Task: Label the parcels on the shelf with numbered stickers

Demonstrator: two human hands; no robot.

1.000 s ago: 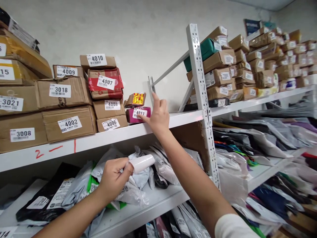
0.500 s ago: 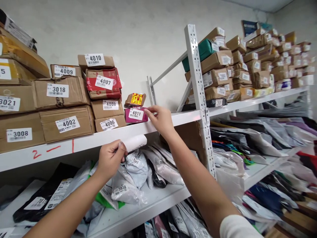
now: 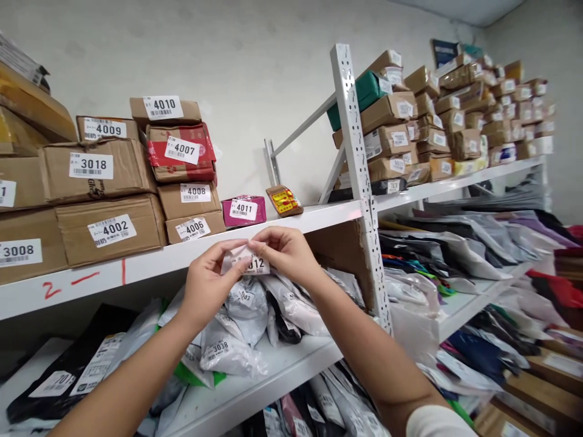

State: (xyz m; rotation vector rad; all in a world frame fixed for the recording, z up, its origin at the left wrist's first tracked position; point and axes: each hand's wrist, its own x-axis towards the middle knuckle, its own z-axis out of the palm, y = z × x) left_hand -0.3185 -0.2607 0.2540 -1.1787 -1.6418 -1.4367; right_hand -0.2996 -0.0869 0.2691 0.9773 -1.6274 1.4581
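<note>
Both hands meet just below the front edge of the upper shelf, around a white barcode label (image 3: 259, 265) whose print ends in "012". My left hand (image 3: 213, 282) pinches the label's left part between thumb and fingers. On its upper edge, my right hand (image 3: 289, 255) closes thumb and fingertips. Above them on the shelf sits a magenta box (image 3: 255, 209) labelled 4011. To its right, a small brown packet (image 3: 285, 201) with a yellow and red sticker leans tilted at the shelf edge.
Stacked cardboard boxes (image 3: 109, 227) fill the upper shelf (image 3: 150, 262) at left. A white perforated post (image 3: 353, 133) stands right of my hands. Bagged parcels (image 3: 232, 349) lie on the shelf below. More boxes (image 3: 392, 142) are piled beyond the post.
My right hand has come down from the magenta box to the label in my left hand. The brown packet has moved off the magenta box to the shelf at its right.
</note>
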